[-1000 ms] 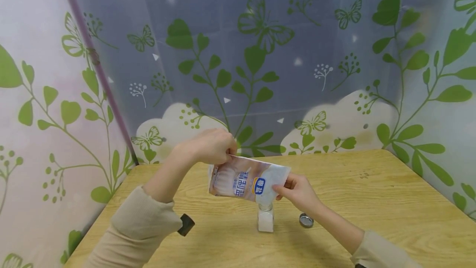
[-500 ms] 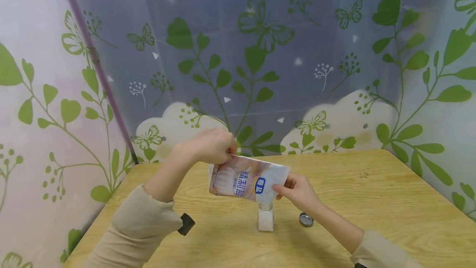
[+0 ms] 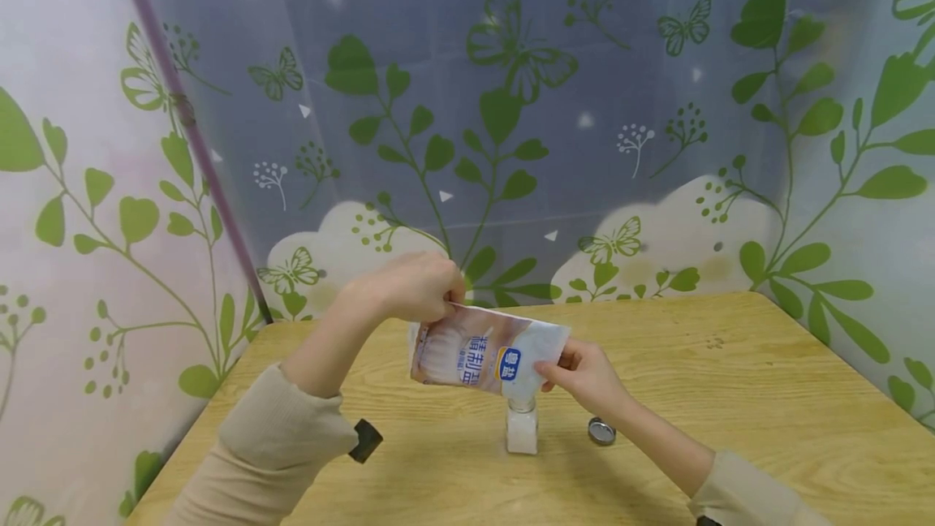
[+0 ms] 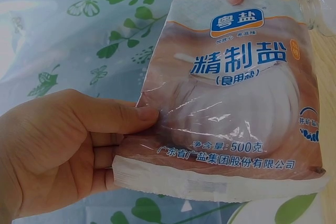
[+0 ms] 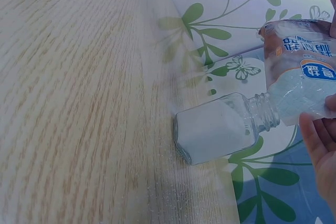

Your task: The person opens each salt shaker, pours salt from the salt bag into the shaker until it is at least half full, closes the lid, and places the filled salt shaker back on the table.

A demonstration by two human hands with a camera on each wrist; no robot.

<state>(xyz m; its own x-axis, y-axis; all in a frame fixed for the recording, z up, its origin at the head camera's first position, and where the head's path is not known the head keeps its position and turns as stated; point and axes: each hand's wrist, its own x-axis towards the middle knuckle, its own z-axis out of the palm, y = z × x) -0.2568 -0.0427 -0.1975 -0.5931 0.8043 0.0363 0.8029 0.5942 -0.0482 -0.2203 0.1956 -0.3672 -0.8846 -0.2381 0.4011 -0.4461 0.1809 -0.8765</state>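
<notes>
A printed bag of salt [image 3: 467, 351] is tilted over a small glass jar [image 3: 522, 430] on the table. My left hand [image 3: 416, 286] grips the bag's side near its sealed bottom, thumb on the front in the left wrist view. With thumb and fingers, my right hand [image 3: 584, 380] pinches the bag's pale top end. In the right wrist view that end meets the threaded mouth of the jar [image 5: 215, 129], which stands upright and holds white salt over much of its height. The bag's opening itself is hidden.
A round metal lid [image 3: 602, 431] lies on the wooden table [image 3: 730, 412], to the right of the jar. Fine white grains [image 5: 163, 198] are scattered near the jar's base. A patterned curtain [image 3: 613, 104] rises behind the table.
</notes>
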